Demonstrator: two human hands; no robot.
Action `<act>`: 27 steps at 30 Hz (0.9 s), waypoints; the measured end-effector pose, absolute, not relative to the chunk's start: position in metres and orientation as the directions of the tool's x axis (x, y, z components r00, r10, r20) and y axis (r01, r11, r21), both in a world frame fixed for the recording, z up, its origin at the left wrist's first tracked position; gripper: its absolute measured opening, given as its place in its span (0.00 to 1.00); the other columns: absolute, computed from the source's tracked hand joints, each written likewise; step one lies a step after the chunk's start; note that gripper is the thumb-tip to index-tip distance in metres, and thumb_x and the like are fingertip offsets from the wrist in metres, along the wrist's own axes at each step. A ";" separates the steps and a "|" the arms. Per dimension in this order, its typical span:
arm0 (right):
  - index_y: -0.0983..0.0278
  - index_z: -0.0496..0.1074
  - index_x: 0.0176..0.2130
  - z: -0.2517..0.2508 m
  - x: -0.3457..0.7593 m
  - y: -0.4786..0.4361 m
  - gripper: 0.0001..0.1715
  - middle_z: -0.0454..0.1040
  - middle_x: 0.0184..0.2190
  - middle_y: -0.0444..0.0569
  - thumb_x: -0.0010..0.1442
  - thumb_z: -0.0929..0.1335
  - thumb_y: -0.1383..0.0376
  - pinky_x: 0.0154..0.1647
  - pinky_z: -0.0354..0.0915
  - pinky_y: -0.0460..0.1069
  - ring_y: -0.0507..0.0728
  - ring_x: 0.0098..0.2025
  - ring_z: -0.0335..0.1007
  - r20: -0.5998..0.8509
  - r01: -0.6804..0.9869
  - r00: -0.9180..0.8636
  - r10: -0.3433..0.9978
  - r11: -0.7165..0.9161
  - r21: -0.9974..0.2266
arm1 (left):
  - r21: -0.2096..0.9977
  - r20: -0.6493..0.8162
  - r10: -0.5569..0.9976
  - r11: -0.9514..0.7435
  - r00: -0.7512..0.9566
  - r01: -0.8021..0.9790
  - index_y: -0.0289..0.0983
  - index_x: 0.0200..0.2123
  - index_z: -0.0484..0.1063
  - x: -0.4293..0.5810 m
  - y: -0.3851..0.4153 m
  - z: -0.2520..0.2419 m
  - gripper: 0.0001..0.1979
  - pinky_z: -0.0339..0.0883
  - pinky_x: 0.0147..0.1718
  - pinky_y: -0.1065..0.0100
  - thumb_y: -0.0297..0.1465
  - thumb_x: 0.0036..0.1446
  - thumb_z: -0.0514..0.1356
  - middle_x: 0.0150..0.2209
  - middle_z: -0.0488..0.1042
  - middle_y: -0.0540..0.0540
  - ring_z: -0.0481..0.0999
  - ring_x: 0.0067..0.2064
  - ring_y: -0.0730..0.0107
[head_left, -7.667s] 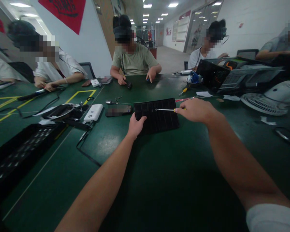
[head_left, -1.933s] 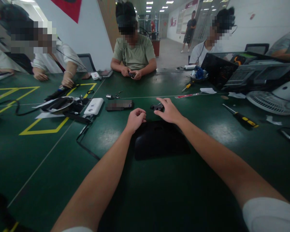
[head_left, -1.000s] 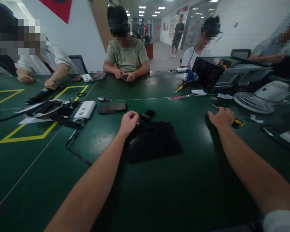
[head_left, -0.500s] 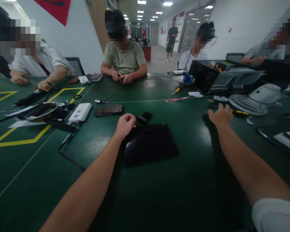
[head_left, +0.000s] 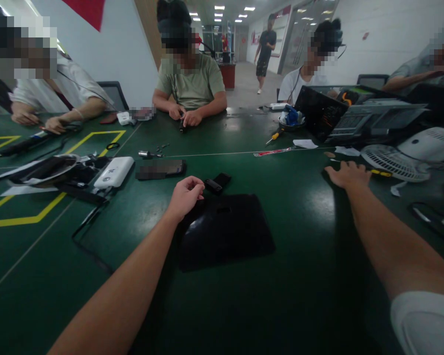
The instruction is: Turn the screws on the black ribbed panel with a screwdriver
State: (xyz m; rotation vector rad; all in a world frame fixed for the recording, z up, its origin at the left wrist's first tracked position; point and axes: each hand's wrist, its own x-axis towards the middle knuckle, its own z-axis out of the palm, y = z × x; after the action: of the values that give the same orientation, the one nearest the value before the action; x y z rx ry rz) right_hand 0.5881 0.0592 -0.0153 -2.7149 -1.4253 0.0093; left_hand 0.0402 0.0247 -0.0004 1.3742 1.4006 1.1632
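My left hand [head_left: 187, 197] is closed, its fingertips pinched together at the far left corner of a flat black plastic panel [head_left: 229, 231] with a small slot near its far edge. Whether anything is between those fingers I cannot make out. Just beyond the panel lie small black pieces [head_left: 218, 183]. My right hand [head_left: 350, 175] reaches far to the right, palm down with fingers spread, low over the green table [head_left: 299, 276]. Right beside its fingers is a screwdriver with a yellow and black handle [head_left: 381, 173]; my hand hides its shaft.
A white fan [head_left: 395, 160] stands at the right, near a computer case [head_left: 377, 123]. On the left are a phone [head_left: 161, 169], a white power bank [head_left: 114, 172] and cables. Several people sit around the table; one person [head_left: 265, 47] walks in the background.
My right hand has moved slightly right, closer to the screwdriver handle. My left hand stays pinched by the panel. The view has shifted a little.
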 end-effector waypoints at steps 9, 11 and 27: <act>0.76 0.70 0.72 -0.008 0.593 0.061 0.39 0.62 0.72 0.80 0.77 0.54 0.57 0.60 0.60 0.65 0.77 0.68 0.60 0.062 0.810 0.587 0.807 -0.586 -0.037 | 0.972 0.051 0.998 -0.039 -0.048 0.233 0.38 0.29 0.75 0.040 0.023 0.000 0.06 0.68 0.26 0.70 0.34 0.48 0.65 0.24 0.73 0.52 0.74 0.25 0.72; 0.76 0.71 0.71 -0.009 0.591 0.062 0.39 0.64 0.71 0.80 0.77 0.54 0.57 0.60 0.60 0.66 0.77 0.68 0.60 0.072 0.805 0.592 0.802 -0.592 -0.029 | 0.972 0.055 0.998 -0.043 -0.044 0.233 0.39 0.29 0.75 0.040 0.022 0.000 0.05 0.69 0.26 0.69 0.34 0.49 0.66 0.24 0.73 0.52 0.74 0.25 0.72; 0.62 0.85 0.55 -0.020 0.542 0.018 0.26 0.78 0.55 0.66 0.73 0.63 0.57 0.56 0.67 0.65 0.74 0.60 0.71 0.231 0.891 0.451 0.862 -0.450 -0.060 | 0.973 0.063 0.997 -0.052 -0.042 0.223 0.39 0.27 0.76 0.042 0.025 0.000 0.04 0.71 0.26 0.70 0.33 0.49 0.66 0.24 0.73 0.51 0.73 0.25 0.71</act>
State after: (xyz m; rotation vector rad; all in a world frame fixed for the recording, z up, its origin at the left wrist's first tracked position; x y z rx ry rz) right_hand 0.5424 0.0181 -0.0203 -2.5250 -1.5418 -0.2486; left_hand 0.0417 0.0250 -0.0003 1.3944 1.3828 1.1749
